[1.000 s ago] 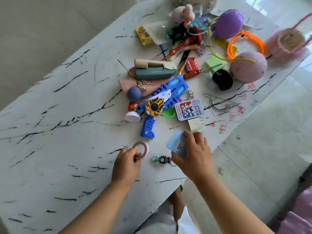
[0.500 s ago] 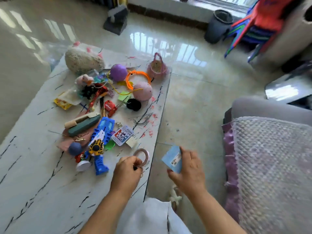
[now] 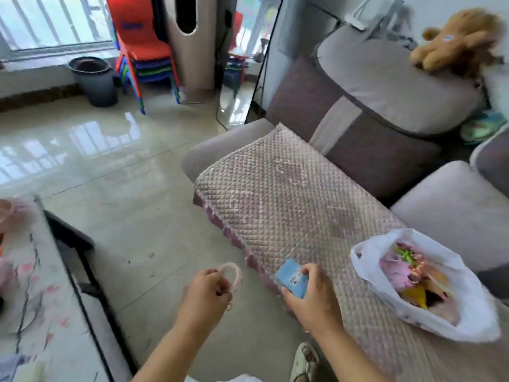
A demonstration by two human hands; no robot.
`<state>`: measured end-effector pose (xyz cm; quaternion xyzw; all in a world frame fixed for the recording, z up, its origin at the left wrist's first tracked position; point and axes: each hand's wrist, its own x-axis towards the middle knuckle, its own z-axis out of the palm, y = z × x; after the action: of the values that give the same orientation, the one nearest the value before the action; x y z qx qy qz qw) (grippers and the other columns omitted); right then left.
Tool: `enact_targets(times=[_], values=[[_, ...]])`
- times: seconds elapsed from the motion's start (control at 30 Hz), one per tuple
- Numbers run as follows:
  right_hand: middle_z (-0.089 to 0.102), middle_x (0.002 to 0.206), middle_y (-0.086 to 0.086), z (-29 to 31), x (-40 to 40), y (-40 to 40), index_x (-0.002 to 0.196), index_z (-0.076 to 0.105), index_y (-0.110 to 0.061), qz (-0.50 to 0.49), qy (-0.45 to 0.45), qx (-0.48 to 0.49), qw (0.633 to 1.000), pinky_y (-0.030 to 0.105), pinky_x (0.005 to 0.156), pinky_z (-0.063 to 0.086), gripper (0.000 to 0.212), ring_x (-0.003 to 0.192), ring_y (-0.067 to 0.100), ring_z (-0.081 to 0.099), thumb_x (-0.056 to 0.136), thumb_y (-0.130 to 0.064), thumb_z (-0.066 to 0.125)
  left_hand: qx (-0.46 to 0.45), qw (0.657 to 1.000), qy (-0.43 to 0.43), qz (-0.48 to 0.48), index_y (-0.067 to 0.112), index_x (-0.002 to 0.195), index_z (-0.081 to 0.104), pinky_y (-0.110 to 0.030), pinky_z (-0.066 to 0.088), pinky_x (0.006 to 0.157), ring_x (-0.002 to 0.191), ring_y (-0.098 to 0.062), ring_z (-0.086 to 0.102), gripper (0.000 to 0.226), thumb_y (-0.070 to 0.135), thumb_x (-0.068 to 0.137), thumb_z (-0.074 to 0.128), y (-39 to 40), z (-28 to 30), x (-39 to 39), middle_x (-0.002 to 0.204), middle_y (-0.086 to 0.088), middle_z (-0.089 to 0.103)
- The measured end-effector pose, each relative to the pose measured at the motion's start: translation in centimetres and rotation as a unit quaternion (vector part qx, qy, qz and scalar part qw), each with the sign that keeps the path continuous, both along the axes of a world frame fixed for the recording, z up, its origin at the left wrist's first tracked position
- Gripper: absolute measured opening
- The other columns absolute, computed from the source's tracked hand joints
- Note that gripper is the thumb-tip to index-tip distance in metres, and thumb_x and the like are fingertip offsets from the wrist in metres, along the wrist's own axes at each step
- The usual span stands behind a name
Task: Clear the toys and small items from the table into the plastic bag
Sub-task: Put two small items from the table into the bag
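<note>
A: Report the hands.

B: The left hand (image 3: 205, 292) is over the floor (image 3: 132, 194), between the desk (image 3: 41, 299) and the sofa seat. Its fingers (image 3: 217, 274) are curled and pinch a pale pink tape ring (image 3: 231, 274). A small dark item with a wire loop hangs under the same grip; it is too small to identify.

A: And the other?

B: The right hand (image 3: 311, 297) is over the front edge of the quilted sofa cover (image 3: 289, 199). Its fingers and thumb are wrapped round a small blue packet (image 3: 290, 277) with a barcode label.

A: Location of the plastic bag?

B: The white plastic bag (image 3: 451, 321) lies on the quilted sofa cover, to the right of the right hand and apart from it. Its mouth is open toward the camera. Inside are pink, green and yellow items, blurred, not separable.

A: The desk?

B: Only its marble corner shows, left of the left hand. Pink objects at its far edge are blurred.

A: Anything else on record?

B: A brown plush toy (image 3: 457, 40) sits on the sofa back behind the bag. A dark bin (image 3: 93, 78) and stacked plastic chairs (image 3: 143, 51) stand by the window beyond the sofa.
</note>
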<state>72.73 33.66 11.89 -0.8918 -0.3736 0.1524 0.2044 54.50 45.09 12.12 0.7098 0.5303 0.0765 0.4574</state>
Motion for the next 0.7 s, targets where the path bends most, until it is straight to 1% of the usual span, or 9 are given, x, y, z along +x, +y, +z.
enact_targets(times=[0.07,0.17,0.3,0.43,0.47,0.53,0.57,0.63,0.7], values=[[0.047,0.097,-0.002,0.1,4.0,-4.0,0.100,0.043,-0.018,-0.065,0.003,0.018,0.998,0.027,0.070,0.039,0.049,0.095,0.019,0.049,0.069,-0.041,0.073,0.013,0.998,-0.012,-0.062,0.034,0.057,0.049,-0.006,0.036,0.052,0.065,-0.005,0.055,0.038,0.005,0.074,0.068,-2.0,0.2,5.8,0.096,0.008,0.055],[0.044,0.092,-0.003,0.1,9.9,-9.7,0.094,0.038,-0.021,-0.142,0.016,0.032,0.989,0.029,0.068,0.040,0.050,0.090,0.018,0.048,0.067,-0.043,0.074,-0.005,0.991,0.000,-0.135,0.034,0.059,0.052,-0.019,0.046,0.060,0.069,-0.015,0.061,0.035,0.007,0.072,0.070,-5.5,0.8,14.0,0.088,0.002,0.060],[0.044,0.093,-0.001,-0.7,17.3,-16.3,0.093,0.036,-0.022,-0.220,0.038,0.047,0.974,0.031,0.066,0.042,0.046,0.090,0.021,0.050,0.071,-0.042,0.072,-0.012,0.979,0.018,-0.204,0.034,0.059,0.054,-0.024,0.051,0.063,0.064,-0.012,0.062,0.033,0.007,0.069,0.071,-11.1,0.7,24.0,0.072,0.008,0.060],[0.042,0.094,-0.003,-1.9,25.2,-22.3,0.096,0.040,-0.021,-0.285,0.049,0.075,0.954,0.025,0.065,0.037,0.043,0.092,0.019,0.049,0.073,-0.037,0.072,-0.011,0.956,0.042,-0.289,0.031,0.061,0.054,-0.017,0.045,0.060,0.063,-0.006,0.058,0.028,0.011,0.074,0.068,-16.7,-0.2,33.8,0.072,0.011,0.059],[0.043,0.095,-0.003,-2.1,26.8,-23.5,0.099,0.042,-0.019,-0.291,0.047,0.082,0.952,0.026,0.067,0.039,0.044,0.093,0.020,0.049,0.072,-0.035,0.073,-0.006,0.954,0.043,-0.297,0.030,0.058,0.052,-0.011,0.041,0.057,0.063,-0.006,0.058,0.028,0.013,0.074,0.069,-17.8,-0.2,35.7,0.070,0.013,0.057],[0.048,0.096,0.001,-2.8,30.2,-26.2,0.101,0.047,-0.014,-0.307,0.038,0.075,0.948,0.033,0.071,0.045,0.047,0.093,0.023,0.051,0.071,-0.036,0.076,-0.002,0.949,0.038,-0.314,0.025,0.055,0.052,-0.006,0.040,0.055,0.075,-0.010,0.062,0.028,0.014,0.074,0.069,-20.1,-0.8,39.9,0.068,0.013,0.058],[0.051,0.097,0.004,-3.1,31.7,-27.4,0.102,0.049,-0.012,-0.313,0.034,0.053,0.948,0.037,0.073,0.046,0.048,0.092,0.025,0.052,0.071,-0.038,0.076,-0.009,0.946,0.040,-0.320,0.022,0.055,0.053,-0.010,0.045,0.058,0.077,-0.011,0.064,0.027,0.014,0.075,0.069,-21.2,-1.1,41.8,0.071,0.009,0.061],[0.055,0.101,0.007,-3.5,34.2,-29.2,0.103,0.050,-0.011,-0.326,0.029,0.015,0.945,0.039,0.075,0.046,0.051,0.094,0.028,0.054,0.070,-0.040,0.076,-0.028,0.945,0.047,-0.322,0.021,0.054,0.054,-0.026,0.053,0.065,0.075,-0.018,0.067,0.027,0.013,0.075,0.068,-22.7,-1.4,44.6,0.080,0.001,0.066],[0.056,0.104,0.009,-4.4,36.5,-30.7,0.103,0.050,-0.010,-0.346,0.042,0.011,0.937,0.039,0.076,0.047,0.051,0.098,0.029,0.053,0.069,-0.038,0.077,-0.039,0.939,0.064,-0.335,0.018,0.055,0.056,-0.028,0.052,0.064,0.076,-0.020,0.067,0.024,0.014,0.076,0.067,-24.0,-2.0,47.2,0.079,0.002,0.062]])
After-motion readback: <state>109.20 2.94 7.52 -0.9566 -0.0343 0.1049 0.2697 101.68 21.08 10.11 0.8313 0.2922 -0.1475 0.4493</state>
